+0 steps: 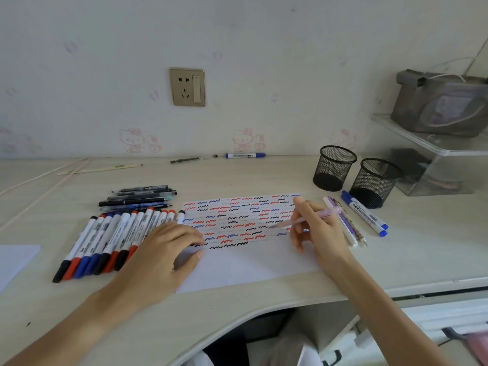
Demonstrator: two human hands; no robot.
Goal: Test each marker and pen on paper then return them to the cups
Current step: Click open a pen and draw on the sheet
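Observation:
A white sheet of paper (250,265) lies on the desk, its upper half covered with red, blue and black squiggles. My right hand (317,231) grips a pale pink pen (303,220), tip pointing left onto the paper among the squiggles. My left hand (163,257) rests flat on the paper's left edge, fingers spread. A row of several red, blue and black markers (111,241) lies left of the paper, with a stack of dark pens (137,198) behind it. Two black mesh cups (334,167) (375,182) stand empty at the right.
Two blue markers (365,213) and a few thin pens (348,228) lie right of the paper by the cups. A blue marker (245,155) and a dark pen (184,160) lie by the wall. A clear shelf (433,146) with a grey bag stands far right. Another sheet (15,260) lies far left.

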